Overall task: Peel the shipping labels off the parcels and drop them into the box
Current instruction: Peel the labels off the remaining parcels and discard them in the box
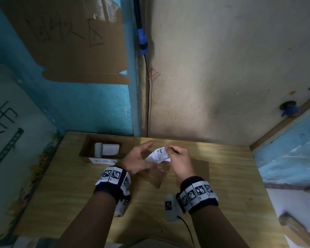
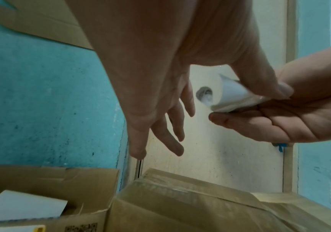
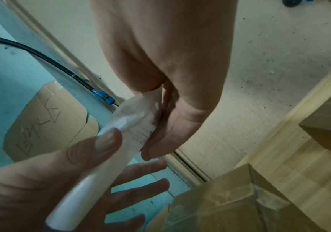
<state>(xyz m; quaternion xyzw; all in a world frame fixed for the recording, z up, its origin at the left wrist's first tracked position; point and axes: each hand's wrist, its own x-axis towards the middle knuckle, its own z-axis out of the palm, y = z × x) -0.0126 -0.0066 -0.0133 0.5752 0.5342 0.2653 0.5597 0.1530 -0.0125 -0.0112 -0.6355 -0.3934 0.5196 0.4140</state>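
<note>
A white shipping label (image 1: 157,155) is off the parcel and curled into a loose roll, held in the air between both hands. My right hand (image 1: 175,153) pinches its right end (image 3: 138,119) with curled fingers. My left hand (image 1: 145,156) has its thumb (image 3: 106,141) pressed on the other end (image 2: 234,94), with its fingers spread straight. Under the hands lies a brown taped parcel (image 1: 156,178) on the wooden table (image 1: 70,185). The open cardboard box (image 1: 84,147) stands to the left, with rolled white labels (image 1: 107,149) inside.
A flat brown cardboard piece (image 1: 200,169) lies behind my right hand. Another cardboard parcel (image 1: 293,228) sits low at the right, off the table. Walls close the table at the back and left, and a cardboard sign (image 1: 70,42) hangs on the blue wall.
</note>
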